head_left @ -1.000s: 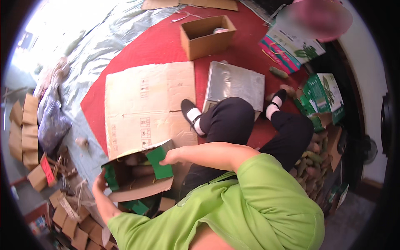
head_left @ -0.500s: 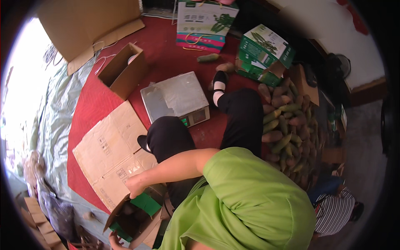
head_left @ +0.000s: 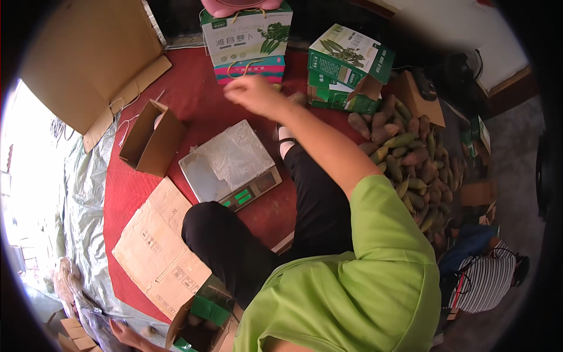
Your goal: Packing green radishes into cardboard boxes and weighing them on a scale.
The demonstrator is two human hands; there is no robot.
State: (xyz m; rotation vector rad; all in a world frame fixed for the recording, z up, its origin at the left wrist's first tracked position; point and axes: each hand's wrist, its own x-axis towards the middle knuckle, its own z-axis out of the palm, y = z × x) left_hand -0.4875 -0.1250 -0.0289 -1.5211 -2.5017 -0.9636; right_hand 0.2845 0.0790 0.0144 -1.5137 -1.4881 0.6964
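Observation:
My right hand point(head_left: 252, 95) is stretched out over the red mat, in front of the white and green carton point(head_left: 246, 41) at the top. Motion smears its fingers, and I see nothing in them. At the lower left, my left hand point(head_left: 124, 334) has its fingers spread and holds nothing. It is beside an open cardboard box point(head_left: 179, 322) with green flaps point(head_left: 210, 310); dim roundish things lie inside, too dark to name. Between my legs and the far cartons sits a weighing scale point(head_left: 230, 161), its pan covered with clear film and its displays lit green.
A large pile of green and earthy-brown radishes point(head_left: 419, 167) is at my right. Behind it stand green cartons point(head_left: 346, 67). A narrow brown box point(head_left: 153, 138) and a flattened cardboard sheet point(head_left: 158, 246) lie left of the scale. A person in a striped top point(head_left: 484, 276) is at the lower right.
My right hand has swung from the open box at the lower left up to the far side of the mat. The left hand has moved outward, away from the box. The view has shifted.

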